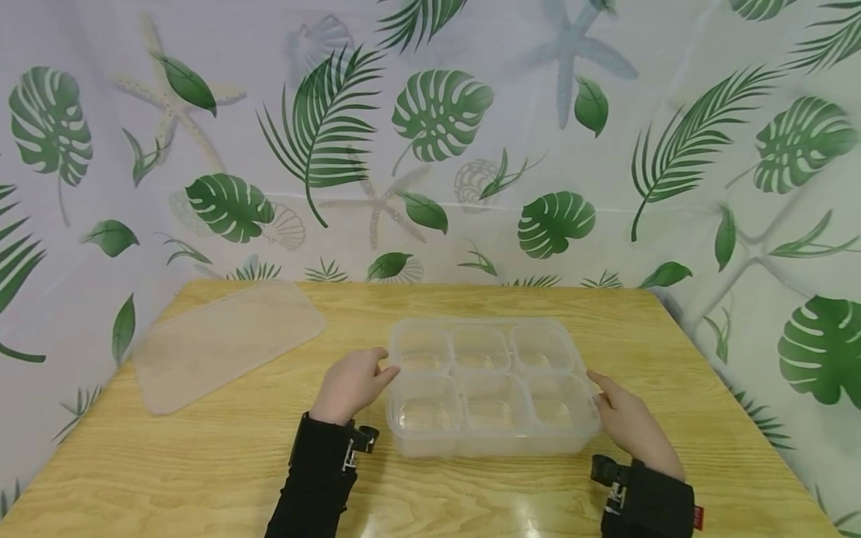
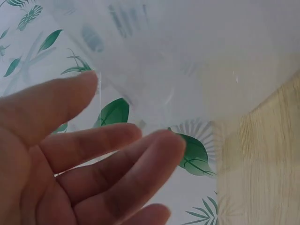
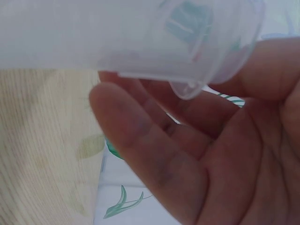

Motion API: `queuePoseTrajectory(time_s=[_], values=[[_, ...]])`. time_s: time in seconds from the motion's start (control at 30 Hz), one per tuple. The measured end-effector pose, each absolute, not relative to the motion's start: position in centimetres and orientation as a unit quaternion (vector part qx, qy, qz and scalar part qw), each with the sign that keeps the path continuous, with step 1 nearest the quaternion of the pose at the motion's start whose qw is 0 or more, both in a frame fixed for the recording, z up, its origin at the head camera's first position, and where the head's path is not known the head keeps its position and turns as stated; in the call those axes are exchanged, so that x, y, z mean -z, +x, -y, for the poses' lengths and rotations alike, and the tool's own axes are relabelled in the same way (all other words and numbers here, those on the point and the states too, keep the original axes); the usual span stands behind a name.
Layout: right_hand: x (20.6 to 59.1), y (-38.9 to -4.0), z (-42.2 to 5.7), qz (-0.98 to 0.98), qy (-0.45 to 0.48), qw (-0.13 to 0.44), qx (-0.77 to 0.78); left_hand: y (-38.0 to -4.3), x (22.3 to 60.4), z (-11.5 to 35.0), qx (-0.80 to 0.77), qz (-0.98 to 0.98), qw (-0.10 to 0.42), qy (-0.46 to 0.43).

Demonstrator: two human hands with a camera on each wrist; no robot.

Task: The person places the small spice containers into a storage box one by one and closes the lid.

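A clear plastic six-compartment box [image 1: 494, 446] sits over the middle of the wooden table, its compartments open at the top and nothing visible inside. My left hand [image 1: 351, 385] is at the box's left end, fingertips right by the rim. In the left wrist view, the fingers of that hand [image 2: 108, 164] are relaxed and spread, just short of the box's cloudy wall [image 2: 197, 51]. At the opposite end, my right hand [image 1: 632, 418] holds the right edge. The right wrist view has its thumb beside the rim [image 3: 229, 61] and the other fingers [image 3: 136, 122] underneath.
A flat translucent rectangular lid [image 1: 229, 347] lies at the table's back left. The wooden table [image 1: 222, 471] meets a leaf-printed cloth [image 1: 430, 246] along its back and sides. Each wrist carries a black strap with a small camera.
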State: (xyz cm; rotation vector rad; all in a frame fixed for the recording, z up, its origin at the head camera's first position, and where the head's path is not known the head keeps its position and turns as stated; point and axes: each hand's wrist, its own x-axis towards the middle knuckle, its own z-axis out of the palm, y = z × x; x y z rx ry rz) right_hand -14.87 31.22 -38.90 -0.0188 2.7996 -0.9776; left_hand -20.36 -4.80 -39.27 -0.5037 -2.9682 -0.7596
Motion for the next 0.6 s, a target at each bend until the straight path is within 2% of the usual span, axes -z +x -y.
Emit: queuePoseTrajectory(time_s=[0.3, 0.6], values=[[39.1, -15.0, -31.2, -0.94, -0.006, 0.083, 0.331, -21.0, 39.9, 5.8, 0.214, 0.959, 0.131, -0.132], [39.1, -14.8, -31.4, -0.942, -0.006, 0.069, 0.328, -21.4, 41.3, 7.4, 0.195, 0.962, 0.151, -0.113]])
